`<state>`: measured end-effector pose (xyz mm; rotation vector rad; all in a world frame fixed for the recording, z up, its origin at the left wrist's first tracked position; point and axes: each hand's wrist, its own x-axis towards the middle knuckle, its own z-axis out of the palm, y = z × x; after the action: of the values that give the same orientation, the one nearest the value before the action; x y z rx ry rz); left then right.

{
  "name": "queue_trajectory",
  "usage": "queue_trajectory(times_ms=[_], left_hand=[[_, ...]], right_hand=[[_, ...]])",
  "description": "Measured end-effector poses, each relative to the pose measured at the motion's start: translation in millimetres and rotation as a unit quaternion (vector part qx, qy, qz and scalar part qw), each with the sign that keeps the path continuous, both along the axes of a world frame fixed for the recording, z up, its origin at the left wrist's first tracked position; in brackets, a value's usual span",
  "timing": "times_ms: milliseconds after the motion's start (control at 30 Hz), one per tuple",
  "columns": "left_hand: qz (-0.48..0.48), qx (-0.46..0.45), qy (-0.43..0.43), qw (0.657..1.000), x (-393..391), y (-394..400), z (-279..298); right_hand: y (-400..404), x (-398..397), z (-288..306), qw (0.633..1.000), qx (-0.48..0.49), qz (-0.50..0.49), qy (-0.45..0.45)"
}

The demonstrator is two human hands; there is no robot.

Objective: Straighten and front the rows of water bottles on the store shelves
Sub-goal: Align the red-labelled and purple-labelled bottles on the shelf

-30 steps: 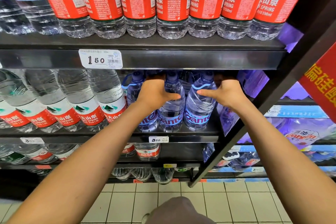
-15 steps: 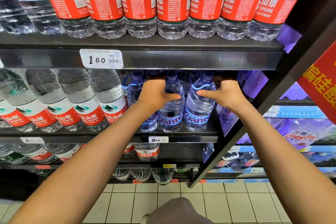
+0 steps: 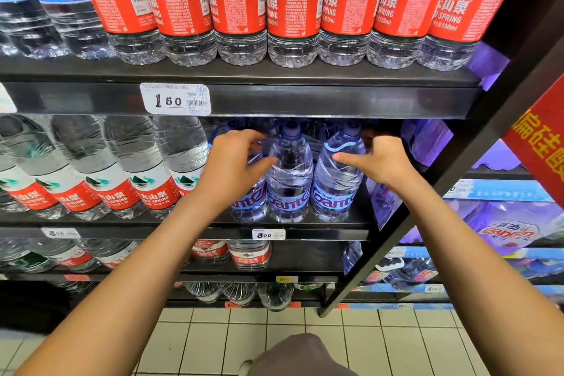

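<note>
The three blue-tinted bottles with the "Ganten" label stand at the front edge of the middle shelf (image 3: 305,224), side by side and touching, just right of the row of larger red-label bottles (image 3: 128,174). I judge this small group is the part I am fronting now, because the middle bottle (image 3: 288,174) and the right bottle (image 3: 337,174) already show their labels to the aisle, while the left bottle (image 3: 248,195) is mostly hidden behind my hand. My left hand (image 3: 235,162) is around the shoulder of that left bottle: the fingers curl over its top and the thumb reaches across to touch the middle bottle, so the grip is half closed and holding. I think I hold it high because the neck gives good control for turning the label forward. My right hand (image 3: 380,162) is at the right side of the right bottle, the thumb stretched flat against its shoulder and the other fingers curled behind it, in the dark under the upper shelf (image 3: 305,101); how firmly they close there I cannot tell. On that upper shelf the small red-label bottles (image 3: 293,9) stand in a tight row, some labels turned sideways. A price tag (image 3: 268,234) sits on the shelf edge below my bottles.
</note>
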<state>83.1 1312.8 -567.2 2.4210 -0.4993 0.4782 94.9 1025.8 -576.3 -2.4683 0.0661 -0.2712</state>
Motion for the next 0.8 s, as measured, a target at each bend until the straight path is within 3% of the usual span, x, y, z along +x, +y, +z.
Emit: queue_trajectory(times_ms=[100, 267, 600, 800], left_hand=[[0.088, -0.016, -0.053, 0.995, -15, 26, -9], [0.157, 0.002, -0.014, 0.987, -9, 33, -16], [0.146, 0.088, 0.054, 0.984, 26, 17, -5], [0.109, 0.049, 0.042, 0.992, 31, 24, -5]], right_hand=[[3, 2, -4, 1.0, -0.013, -0.01, 0.001], [5, -1, -9, 1.0, 0.016, -0.014, -0.018], [8, -7, -10, 0.999, 0.032, -0.027, -0.019], [9, -6, -8, 0.999, 0.047, -0.024, -0.004]])
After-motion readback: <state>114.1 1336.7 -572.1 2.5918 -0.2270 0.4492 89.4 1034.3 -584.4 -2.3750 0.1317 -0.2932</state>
